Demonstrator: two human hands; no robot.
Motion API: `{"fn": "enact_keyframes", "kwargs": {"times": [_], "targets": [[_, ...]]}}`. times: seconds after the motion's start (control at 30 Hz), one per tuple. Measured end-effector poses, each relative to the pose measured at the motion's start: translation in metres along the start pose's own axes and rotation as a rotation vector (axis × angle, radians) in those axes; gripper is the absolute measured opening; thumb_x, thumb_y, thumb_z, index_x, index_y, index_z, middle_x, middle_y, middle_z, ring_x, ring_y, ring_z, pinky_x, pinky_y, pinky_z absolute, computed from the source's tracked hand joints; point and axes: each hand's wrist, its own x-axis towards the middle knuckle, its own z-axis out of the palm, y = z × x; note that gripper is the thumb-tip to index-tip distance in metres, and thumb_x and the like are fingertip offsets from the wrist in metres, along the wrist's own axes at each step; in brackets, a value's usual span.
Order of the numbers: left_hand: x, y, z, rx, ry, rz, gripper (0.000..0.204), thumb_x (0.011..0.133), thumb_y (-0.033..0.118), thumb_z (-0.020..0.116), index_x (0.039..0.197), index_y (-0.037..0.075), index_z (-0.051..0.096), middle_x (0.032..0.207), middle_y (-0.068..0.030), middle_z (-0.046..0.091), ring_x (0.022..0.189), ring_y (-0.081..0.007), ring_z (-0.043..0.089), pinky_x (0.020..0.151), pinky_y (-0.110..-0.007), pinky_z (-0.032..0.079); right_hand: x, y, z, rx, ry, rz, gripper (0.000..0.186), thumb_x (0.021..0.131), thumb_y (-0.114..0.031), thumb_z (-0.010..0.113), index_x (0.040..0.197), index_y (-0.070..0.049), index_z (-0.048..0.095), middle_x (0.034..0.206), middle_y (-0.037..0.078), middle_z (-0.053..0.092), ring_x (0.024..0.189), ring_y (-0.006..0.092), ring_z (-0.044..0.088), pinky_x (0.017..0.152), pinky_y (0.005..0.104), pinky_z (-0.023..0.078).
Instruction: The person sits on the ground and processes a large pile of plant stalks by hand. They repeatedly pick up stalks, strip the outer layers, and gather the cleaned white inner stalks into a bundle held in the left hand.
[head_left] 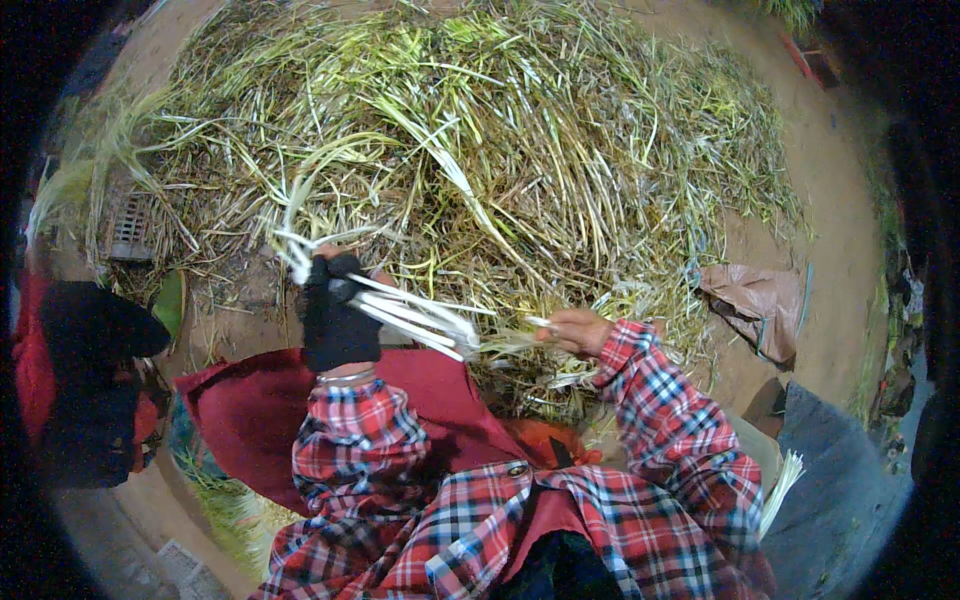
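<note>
My left hand (340, 285), in a black fingerless glove, is closed round a small bundle of long white stalks (415, 318). Their cut-looking ends point right, and paler green leaf parts stick out on the other side of the fist. Bare, my right hand (578, 332) pinches a thin pale stalk (541, 322) between thumb and fingers, a little right of the bundle. Motion blurs the green strands around that pinch. Both hands hover at the near edge of a wide heap of green and yellowing stalks (560, 150).
A dark red cloth (250, 405) covers my lap. At the left a person in dark clothing (90, 370) sits close, beside a plastic crate (130, 222). On the right lie a brownish sack (760, 300), a grey sheet (840, 470) and a bunch of white stalks (783, 490).
</note>
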Motion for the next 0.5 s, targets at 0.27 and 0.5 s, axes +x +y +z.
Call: {"fn": "enact_keyframes", "kwargs": {"times": [0.27, 0.5], "targets": [[0.010, -0.017, 0.004, 0.332, 0.202, 0.095, 0.016, 0.080, 0.019, 0.055, 0.092, 0.013, 0.047, 0.077, -0.0023, 0.056, 0.064, -0.0129, 0.055, 0.049, -0.024, 0.047, 0.035, -0.026, -0.023, -1.280, 0.270, -0.137, 0.025, 0.079, -0.026, 0.048, 0.088, -0.006, 0.058, 0.080, 0.017, 0.054, 0.075, 0.0308, 0.053, 0.068, 0.0398, 0.043], [0.019, -0.015, -0.003, -0.030, 0.077, 0.023, 0.013, 0.088, 0.018, 0.041, 0.091, 0.007, 0.047, 0.061, 0.0042, 0.040, 0.049, -0.0054, 0.037, 0.043, -0.019, 0.035, 0.162, -0.050, -0.011, -1.254, 0.661, 0.071, 0.021, 0.079, -0.025, 0.049, 0.083, -0.005, 0.056, 0.074, 0.015, 0.058, 0.070, 0.0296, 0.056, 0.062, 0.0403, 0.044]]}}
